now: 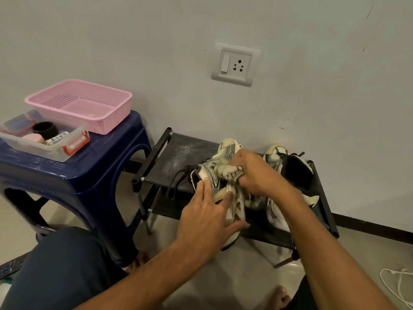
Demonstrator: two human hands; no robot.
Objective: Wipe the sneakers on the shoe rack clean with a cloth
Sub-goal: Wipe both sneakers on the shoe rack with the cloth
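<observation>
1. At the centre of the frame we see a cream and grey sneaker [209, 172], tipped on its side on the top shelf of a black shoe rack [178, 153].
2. The left hand [205, 215] lies against it, fingers straight and spread.
3. The right hand [252, 173] curls its fingers round a bunched pale cloth [228, 172], which is pressed to the sneaker's upper.
4. A second sneaker [276, 156] stands just right of it on the same shelf.
5. At the left we find a blue stool [93, 166] carrying a pink basket [107, 121] and a clear box [33, 151].
6. A wall socket [235, 63] sits above the rack.
</observation>
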